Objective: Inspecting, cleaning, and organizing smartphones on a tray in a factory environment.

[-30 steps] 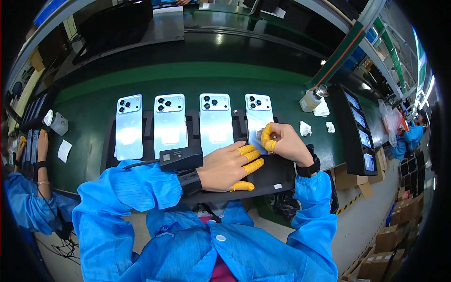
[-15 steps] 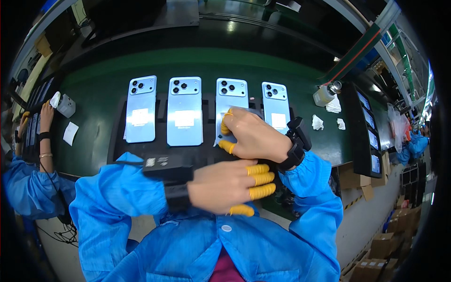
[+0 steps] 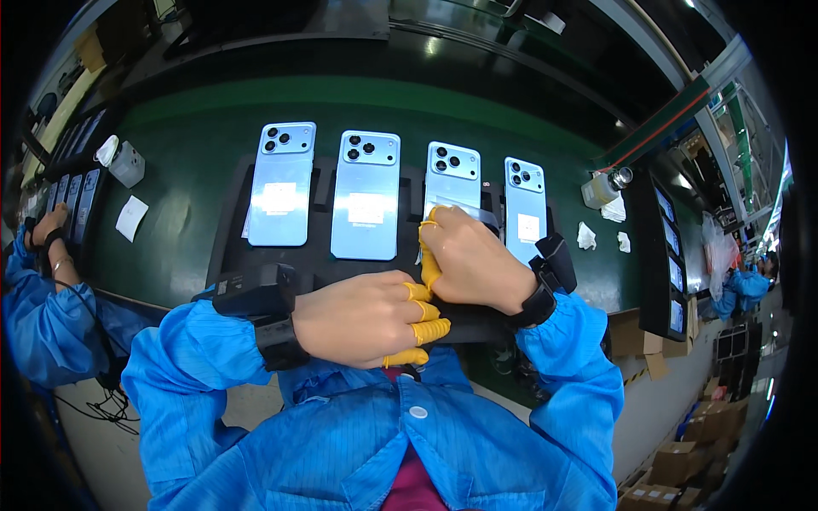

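Several light-blue phones lie back side up in a row, each with a white label: the far-left phone [image 3: 281, 162], the second phone [image 3: 366, 170], the third phone [image 3: 452, 183] and the right-hand phone [image 3: 526, 200]. My right hand [image 3: 477, 260], with yellow finger cots, is closed over the lower part of the third phone and hides it. A greyish, see-through strip [image 3: 469, 209] shows behind its knuckles; I cannot tell whether the fingers hold it. My left hand [image 3: 362, 319], also in yellow cots, is palm down at the near side, fingers stretched toward my right thumb, seemingly empty.
The phones rest on a black tray [image 3: 234, 226] on a green table [image 3: 196, 128]. At right are a bottle with a metal top [image 3: 601, 189], crumpled white tissues [image 3: 586, 236] and a black rack of phones [image 3: 665, 264]. At left are a white paper [image 3: 130, 218], another bottle [image 3: 128, 166] and a co-worker's arm [image 3: 64, 264].
My left hand has moved left and slightly away from me, its fingers now near my right thumb. My right hand stays at the third phone. The view has shifted slightly.
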`<state>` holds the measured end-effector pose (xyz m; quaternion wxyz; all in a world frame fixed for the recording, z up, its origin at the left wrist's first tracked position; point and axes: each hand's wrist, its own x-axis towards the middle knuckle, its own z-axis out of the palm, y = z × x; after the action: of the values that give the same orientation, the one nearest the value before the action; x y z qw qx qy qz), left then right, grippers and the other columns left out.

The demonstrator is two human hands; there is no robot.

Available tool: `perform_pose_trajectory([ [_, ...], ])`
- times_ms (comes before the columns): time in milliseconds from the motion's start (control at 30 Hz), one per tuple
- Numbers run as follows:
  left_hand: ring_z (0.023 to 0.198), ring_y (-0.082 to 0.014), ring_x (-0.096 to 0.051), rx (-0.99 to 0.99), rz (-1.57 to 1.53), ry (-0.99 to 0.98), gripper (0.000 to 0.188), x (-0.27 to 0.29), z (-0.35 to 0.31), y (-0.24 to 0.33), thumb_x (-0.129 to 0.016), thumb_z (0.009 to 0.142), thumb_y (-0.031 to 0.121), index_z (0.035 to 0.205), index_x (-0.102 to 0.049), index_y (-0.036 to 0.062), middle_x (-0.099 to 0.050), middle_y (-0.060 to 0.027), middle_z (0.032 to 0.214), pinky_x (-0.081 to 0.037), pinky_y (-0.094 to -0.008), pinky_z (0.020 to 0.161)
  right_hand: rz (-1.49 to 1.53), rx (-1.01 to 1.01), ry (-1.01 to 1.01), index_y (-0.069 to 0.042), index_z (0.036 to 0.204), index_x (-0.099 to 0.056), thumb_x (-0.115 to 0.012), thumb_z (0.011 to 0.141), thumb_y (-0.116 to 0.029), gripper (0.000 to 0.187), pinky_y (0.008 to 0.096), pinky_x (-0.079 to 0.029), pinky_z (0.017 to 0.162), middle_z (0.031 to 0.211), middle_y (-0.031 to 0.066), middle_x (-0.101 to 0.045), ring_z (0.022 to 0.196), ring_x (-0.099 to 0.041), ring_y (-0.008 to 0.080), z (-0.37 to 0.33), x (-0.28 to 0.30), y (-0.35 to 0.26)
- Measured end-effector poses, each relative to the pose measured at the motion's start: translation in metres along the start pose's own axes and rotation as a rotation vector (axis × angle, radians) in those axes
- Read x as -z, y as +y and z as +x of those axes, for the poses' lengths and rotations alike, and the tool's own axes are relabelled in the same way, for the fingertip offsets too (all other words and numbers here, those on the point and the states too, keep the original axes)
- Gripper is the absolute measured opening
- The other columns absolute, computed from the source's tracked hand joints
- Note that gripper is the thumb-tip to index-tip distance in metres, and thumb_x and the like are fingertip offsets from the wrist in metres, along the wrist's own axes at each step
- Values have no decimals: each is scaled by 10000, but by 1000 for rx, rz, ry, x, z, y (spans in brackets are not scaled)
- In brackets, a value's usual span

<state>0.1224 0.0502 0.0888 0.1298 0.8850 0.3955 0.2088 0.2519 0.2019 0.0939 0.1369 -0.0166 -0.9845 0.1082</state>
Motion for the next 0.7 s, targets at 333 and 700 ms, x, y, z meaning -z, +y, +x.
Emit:
perform_pose_trajectory([
  [333, 895, -282, -624, -124, -44, 108, 373, -1, -1, -3, -644, 827, 289, 1074, -639, 10, -655, -128, 850, -448, -348, 893, 181, -102, -14, 55, 766, -601, -655, 654, -56, 167, 371, -499, 622, 749, 205, -587, 650, -595, 333, 5, 6, 21],
  [700, 1266, -365, -418, 264, 103, 15, 767, -21, 1, -24, -566, 838, 520, 1346, -402, -31, -464, -227, 1328, -253, -451, 1115, 1147, -360, 422, -7, 917, -612, -581, 748, -85, 188, 238, -484, 572, 808, 42, -600, 644, -593, 132, -3, 72, 63],
])
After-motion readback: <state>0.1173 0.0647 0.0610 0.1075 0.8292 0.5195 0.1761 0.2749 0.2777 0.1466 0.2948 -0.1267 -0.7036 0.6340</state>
